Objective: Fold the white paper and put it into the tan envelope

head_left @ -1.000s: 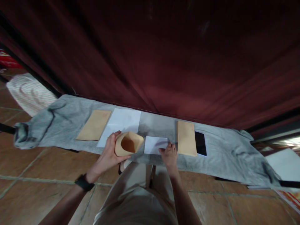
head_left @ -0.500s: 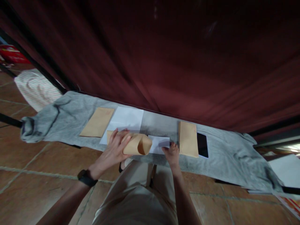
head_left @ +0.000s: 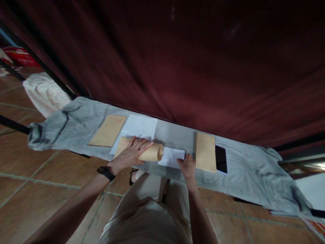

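Observation:
My left hand (head_left: 132, 154) lies over a brown envelope (head_left: 152, 154) on the grey cloth (head_left: 76, 125), fingers wrapped on it; its open mouth points right. A small folded white paper (head_left: 171, 156) sits just right of that mouth, and my right hand (head_left: 187, 165) grips its near right corner with curled fingers. A white sheet (head_left: 141, 127) lies behind the left hand.
A flat brown envelope (head_left: 108, 130) lies at the left, another brown envelope (head_left: 205, 151) at the right with a black phone (head_left: 220, 159) beside it. A dark red curtain (head_left: 177, 67) hangs behind. Striped fabric (head_left: 45, 95) and tiled floor (head_left: 38, 183) are at the left.
My left hand has lowered the brown envelope from upright, mouth facing me, down onto the cloth, mouth now turned toward the folded paper. My right hand stayed on the paper.

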Available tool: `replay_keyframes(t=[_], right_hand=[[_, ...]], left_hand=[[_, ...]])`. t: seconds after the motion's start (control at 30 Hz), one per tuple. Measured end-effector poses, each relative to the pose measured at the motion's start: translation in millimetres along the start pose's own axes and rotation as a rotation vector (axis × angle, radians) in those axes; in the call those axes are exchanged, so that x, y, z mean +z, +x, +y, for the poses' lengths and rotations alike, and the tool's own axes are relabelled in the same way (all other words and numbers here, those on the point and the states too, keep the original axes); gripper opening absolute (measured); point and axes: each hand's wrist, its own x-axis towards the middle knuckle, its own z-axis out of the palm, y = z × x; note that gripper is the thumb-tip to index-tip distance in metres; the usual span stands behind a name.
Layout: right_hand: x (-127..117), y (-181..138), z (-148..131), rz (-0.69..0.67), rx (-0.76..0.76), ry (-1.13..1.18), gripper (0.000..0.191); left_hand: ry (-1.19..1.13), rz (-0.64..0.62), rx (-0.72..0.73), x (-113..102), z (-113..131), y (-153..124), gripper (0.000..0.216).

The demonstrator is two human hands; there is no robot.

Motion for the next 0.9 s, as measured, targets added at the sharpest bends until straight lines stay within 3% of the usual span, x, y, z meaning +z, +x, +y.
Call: replay_keyframes(t=[0.13,0.27,0.4,0.53,0.73,0.9], right_hand=[[-4.4,6.3,-2.7,-0.074,0.029,-0.027,0.025],[-3.6,4.6,-0.6,-0.054,0.034,0.032,0.019],[-0.9,1.4,6.7,-0.041,0.047,0.325,0.013],[-1.1,-3.1,12.5,0.007,0.027,0.702,0.019],[-14.1,-22.5,13.4,0.076,-0.035,0.880,0.016],[-29.4,-35.9,20.9,0.048,-0.051,0.960,0.018]], left_hand=[[0.002,-0.001,-0.004,1.1,-1.0,-1.6,0.110],[-0.004,0.002,-0.019,3.4,-1.8,-3.6,0.111],[-0.010,0.039,-0.018,7.2,-4.1,-7.6,0.112],[-0.023,0.094,-0.024,10.7,-6.7,-12.8,0.109],[-0.008,0.121,-0.020,13.2,-5.5,-16.8,0.106],[0.012,0.099,-0.027,14.1,-3.7,-15.8,0.106]])
